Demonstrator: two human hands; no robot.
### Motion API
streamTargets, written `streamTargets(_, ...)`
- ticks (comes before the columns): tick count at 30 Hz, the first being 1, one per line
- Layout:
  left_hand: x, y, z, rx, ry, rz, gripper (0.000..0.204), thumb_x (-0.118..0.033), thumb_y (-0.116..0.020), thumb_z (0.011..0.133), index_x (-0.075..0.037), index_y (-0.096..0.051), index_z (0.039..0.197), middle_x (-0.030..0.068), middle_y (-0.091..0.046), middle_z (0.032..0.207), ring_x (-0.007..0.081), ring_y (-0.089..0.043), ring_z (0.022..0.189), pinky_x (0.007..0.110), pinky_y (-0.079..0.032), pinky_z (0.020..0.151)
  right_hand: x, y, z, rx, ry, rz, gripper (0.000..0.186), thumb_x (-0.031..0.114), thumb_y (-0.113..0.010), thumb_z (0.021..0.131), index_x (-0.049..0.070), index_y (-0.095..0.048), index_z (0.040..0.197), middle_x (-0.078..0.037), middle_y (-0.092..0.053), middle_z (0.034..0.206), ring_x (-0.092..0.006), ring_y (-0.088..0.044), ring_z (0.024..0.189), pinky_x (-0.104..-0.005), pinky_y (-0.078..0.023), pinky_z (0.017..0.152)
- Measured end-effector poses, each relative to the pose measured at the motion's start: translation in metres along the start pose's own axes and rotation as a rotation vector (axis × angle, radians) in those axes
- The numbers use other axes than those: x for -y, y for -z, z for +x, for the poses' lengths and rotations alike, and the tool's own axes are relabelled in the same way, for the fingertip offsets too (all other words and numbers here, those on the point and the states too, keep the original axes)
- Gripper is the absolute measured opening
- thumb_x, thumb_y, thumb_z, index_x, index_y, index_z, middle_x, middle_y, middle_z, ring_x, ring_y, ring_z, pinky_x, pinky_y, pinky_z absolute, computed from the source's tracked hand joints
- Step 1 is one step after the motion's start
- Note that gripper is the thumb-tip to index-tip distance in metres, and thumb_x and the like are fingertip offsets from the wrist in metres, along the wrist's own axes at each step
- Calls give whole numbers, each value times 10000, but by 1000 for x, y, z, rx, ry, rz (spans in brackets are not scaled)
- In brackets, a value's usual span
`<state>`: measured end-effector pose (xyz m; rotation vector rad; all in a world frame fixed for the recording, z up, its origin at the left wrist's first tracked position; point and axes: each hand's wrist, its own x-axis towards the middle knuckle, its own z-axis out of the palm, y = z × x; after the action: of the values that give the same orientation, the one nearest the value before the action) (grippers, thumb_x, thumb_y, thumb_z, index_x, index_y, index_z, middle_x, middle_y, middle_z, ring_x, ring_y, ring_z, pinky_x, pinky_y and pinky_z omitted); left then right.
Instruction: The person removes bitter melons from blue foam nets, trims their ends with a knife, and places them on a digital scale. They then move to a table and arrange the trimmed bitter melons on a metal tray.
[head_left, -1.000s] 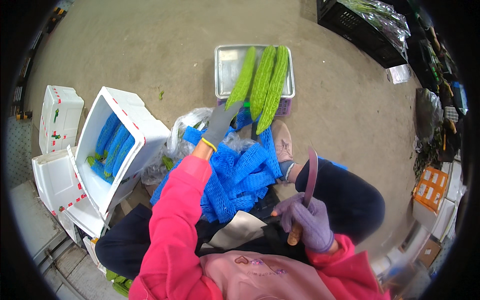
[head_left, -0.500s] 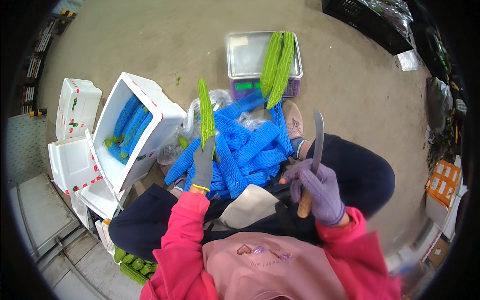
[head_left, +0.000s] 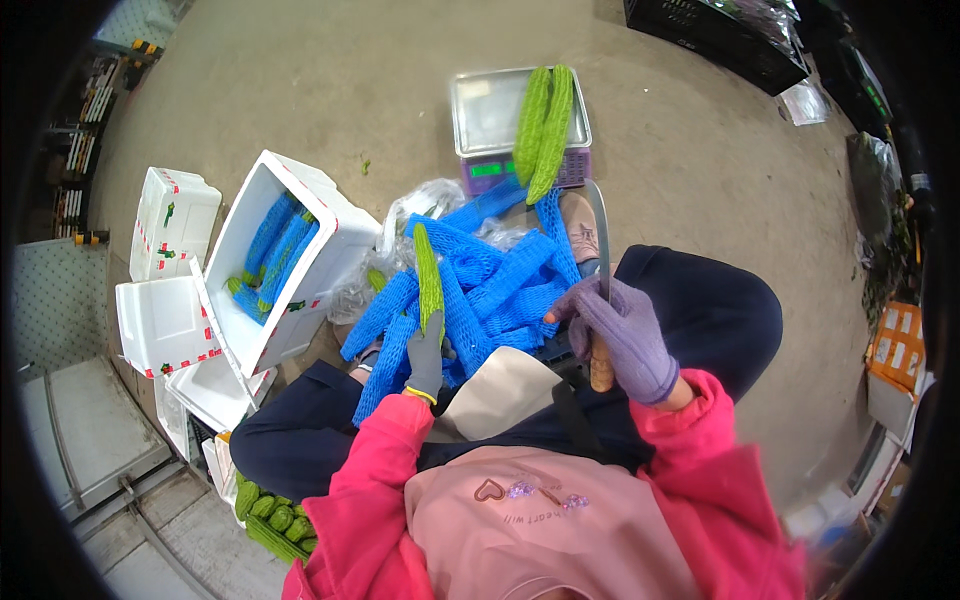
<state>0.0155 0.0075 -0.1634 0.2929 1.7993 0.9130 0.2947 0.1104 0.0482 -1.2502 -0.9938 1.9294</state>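
Bitter melon (head_left: 428, 270) being held near a bare knife (head_left: 604, 250)

So the left hand (head_left: 425, 362) is gripping the melon's lower end over the blue foam nets (head_left: 515, 272), and the right hand (head_left: 628, 338) is wrapping its fingers round the knife handle. Honestly, that low grip could be letting the melon tip, and a careless swing could be sending the blade into the shoe (head_left: 580, 225). Versus a second ago, the melon is sitting well away from the scale (head_left: 485, 115); two others (head_left: 553, 135) are still lying there.
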Motion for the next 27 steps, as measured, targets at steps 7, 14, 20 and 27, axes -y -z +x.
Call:
streamTargets(7,30,8,20,19,91,87,484,-498,-675,885,-19,-608,871,49,-582,655,135,-544,472,258,-466,438,-3,-1,0,9,-5,49,269,241,-537,1013,-11,-614,954,-82,-699,910,-67,-586,590,-188,-458,525)
streamTargets(14,45,10,33,153,100,173,458,-452,-691,881,3,-643,913,59,-610,692,145,-589,552,276,-487,496,-1,-1,0,15,-13,6,283,222,-468,1039,-20,-597,968,-133,-688,928,-98,-553,593,-224,-454,561)
streamTargets(20,42,10,31,213,43,275,480,-418,-686,891,45,-655,1013,89,-657,753,146,-600,571,278,-494,567,-2,-1,2,10,-20,39,290,256,-532,1012,-16,-619,960,-79,-682,885,-77,-587,592,-205,-469,548)
streamTargets(27,35,10,35,145,40,372,431,-339,-668,909,43,-647,1109,115,-672,818,165,-635,628,279,-495,576,2,3,0,33,-38,27,283,210,-469,1029,-36,-591,962,-162,-680,944,-116,-555,599,-236,-461,560)
